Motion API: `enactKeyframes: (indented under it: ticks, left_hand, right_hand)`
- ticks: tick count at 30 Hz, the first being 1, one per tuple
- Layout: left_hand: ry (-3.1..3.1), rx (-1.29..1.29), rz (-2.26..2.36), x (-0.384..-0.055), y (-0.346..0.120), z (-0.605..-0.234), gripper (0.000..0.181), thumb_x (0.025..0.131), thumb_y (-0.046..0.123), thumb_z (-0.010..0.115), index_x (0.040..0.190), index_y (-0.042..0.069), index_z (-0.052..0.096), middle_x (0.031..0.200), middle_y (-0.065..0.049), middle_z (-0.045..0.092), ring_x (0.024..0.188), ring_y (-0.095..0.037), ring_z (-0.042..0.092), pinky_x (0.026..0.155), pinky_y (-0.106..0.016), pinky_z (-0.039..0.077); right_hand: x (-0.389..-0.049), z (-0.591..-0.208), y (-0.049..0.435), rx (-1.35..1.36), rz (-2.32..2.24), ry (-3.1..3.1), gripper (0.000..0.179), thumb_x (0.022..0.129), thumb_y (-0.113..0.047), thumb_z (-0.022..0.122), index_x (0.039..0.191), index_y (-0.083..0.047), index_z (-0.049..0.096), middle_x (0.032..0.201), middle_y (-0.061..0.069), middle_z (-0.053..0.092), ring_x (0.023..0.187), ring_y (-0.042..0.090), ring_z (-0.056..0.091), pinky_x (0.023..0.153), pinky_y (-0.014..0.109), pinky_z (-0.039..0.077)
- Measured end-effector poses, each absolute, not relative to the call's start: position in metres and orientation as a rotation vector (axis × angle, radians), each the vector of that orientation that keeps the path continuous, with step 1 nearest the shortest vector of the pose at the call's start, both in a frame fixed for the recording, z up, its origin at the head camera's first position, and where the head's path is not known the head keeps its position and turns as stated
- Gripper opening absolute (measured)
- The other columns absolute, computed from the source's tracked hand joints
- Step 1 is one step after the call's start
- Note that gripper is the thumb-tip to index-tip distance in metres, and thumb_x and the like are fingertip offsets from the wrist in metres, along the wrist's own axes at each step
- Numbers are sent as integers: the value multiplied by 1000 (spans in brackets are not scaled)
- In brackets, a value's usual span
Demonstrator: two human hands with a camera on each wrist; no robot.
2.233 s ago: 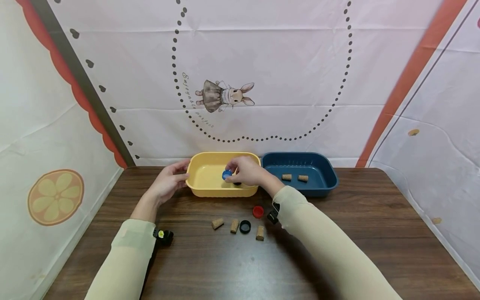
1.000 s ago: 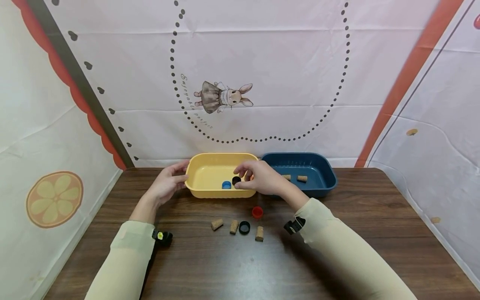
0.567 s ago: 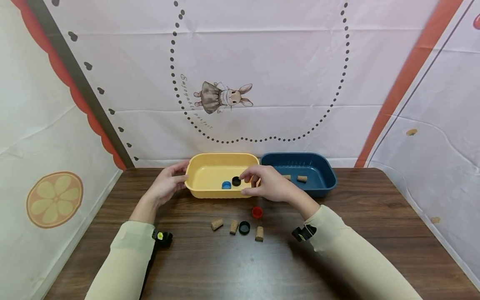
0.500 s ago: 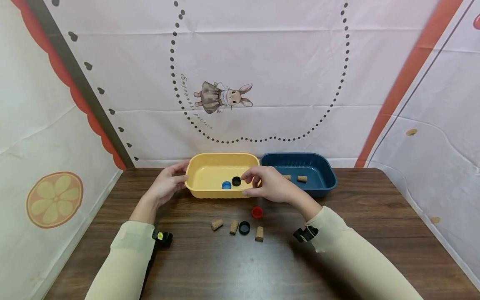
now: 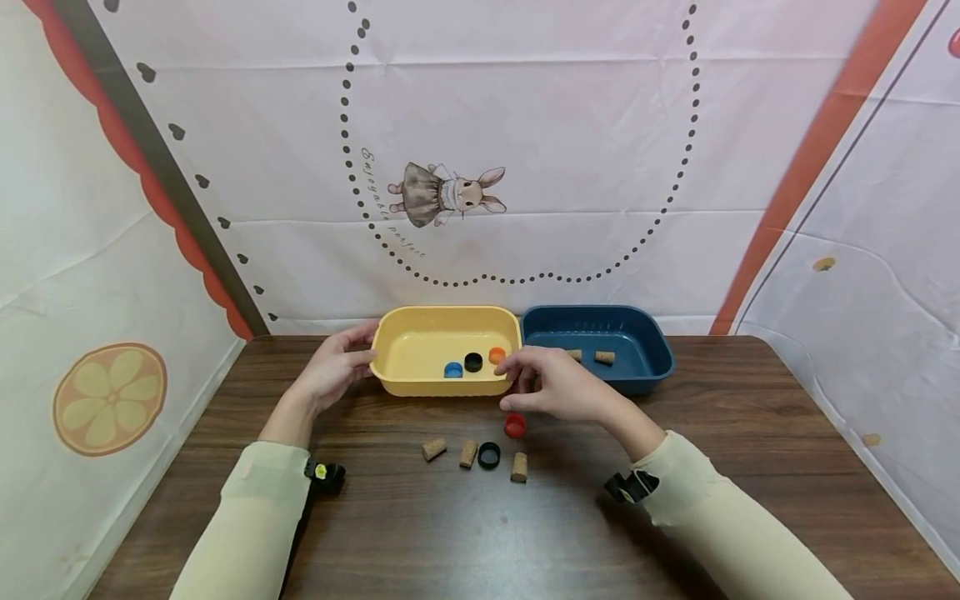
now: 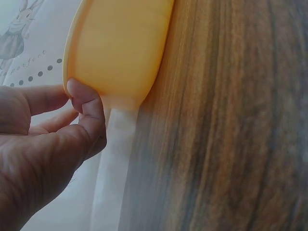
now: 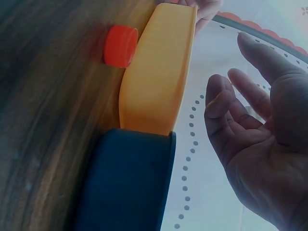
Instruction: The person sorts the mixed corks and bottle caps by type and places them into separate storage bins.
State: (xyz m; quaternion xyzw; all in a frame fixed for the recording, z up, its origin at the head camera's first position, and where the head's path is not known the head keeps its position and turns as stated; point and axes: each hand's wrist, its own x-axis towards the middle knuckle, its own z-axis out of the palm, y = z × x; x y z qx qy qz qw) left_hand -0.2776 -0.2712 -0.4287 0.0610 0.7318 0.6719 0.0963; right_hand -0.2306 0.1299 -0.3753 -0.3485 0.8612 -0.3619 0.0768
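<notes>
My left hand (image 5: 335,367) pinches the left end rim of a yellow plastic basket (image 5: 435,387) between thumb and fingers, as the left wrist view also shows. Inside that basket lie a blue bottle cap (image 5: 453,369), a black bottle cap (image 5: 473,362) and an orange bottle cap (image 5: 497,356). My right hand (image 5: 558,385), fingers loosely bent and holding nothing, hovers by the basket's front right corner. Just below its thumb, a red bottle cap (image 5: 514,427) lies on the table; the right wrist view shows this red cap (image 7: 120,46) beside the basket wall.
A dark blue basket (image 5: 637,385) adjoins the yellow one on the right, with corks (image 5: 604,357) in it. On the wooden table (image 5: 420,533) in front lie another black cap (image 5: 489,456) and three corks, including a right-hand cork (image 5: 519,467). A patterned cloth hangs behind.
My right hand let go of the blue cap in the yellow basket, then drew back right and toward me, uncovering the orange cap. My left hand stayed at the basket's rim.
</notes>
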Motion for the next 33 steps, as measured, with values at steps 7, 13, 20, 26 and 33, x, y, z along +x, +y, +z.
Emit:
enactKeyframes:
  ticks: [7,13,20,26,33]
  left_hand:
    - [2167,180,1992,-278,-271,-429,63,108,-5,50,167,1,28,147,-28,34,115,-31,58,82,-25,57]
    - [2172,177,1989,-279,-271,-429,63,108,-4,50,167,1,28,146,-27,34,114,-30,58,83,-26,57]
    - [2176,178,1982,-280,-272,-430,64,108,-4,50,167,1,28,147,-28,34,115,-31,58,83,-26,57]
    - [2169,183,1991,-280,-271,-429,63,108,-5,51,167,1,28,148,-28,35,114,-31,59,82,-26,57]
    - [2151,180,2012,-279,-270,-429,62,107,-6,50,165,-2,30,146,-29,37,114,-32,59,81,-25,58]
  right_hand:
    - [-224,-381,138,-1045,-1069,2593,36,93,-31,86,124,-22,71,99,-4,67,88,16,63,75,32,57]
    - [-219,-390,146,-1058,-1082,2564,39,92,-29,87,127,-22,71,101,-5,67,87,15,64,76,33,57]
    - [-212,-400,153,-1077,-1073,2481,41,93,-26,86,130,-16,72,104,8,70,87,16,64,74,32,57]
    - [-209,-409,156,-1139,-1045,2366,42,92,-25,87,130,-13,72,118,7,69,88,12,68,76,32,59]
    - [-206,-417,158,-1172,-1004,2256,40,92,-19,86,129,-11,72,119,6,68,89,12,69,75,30,60]
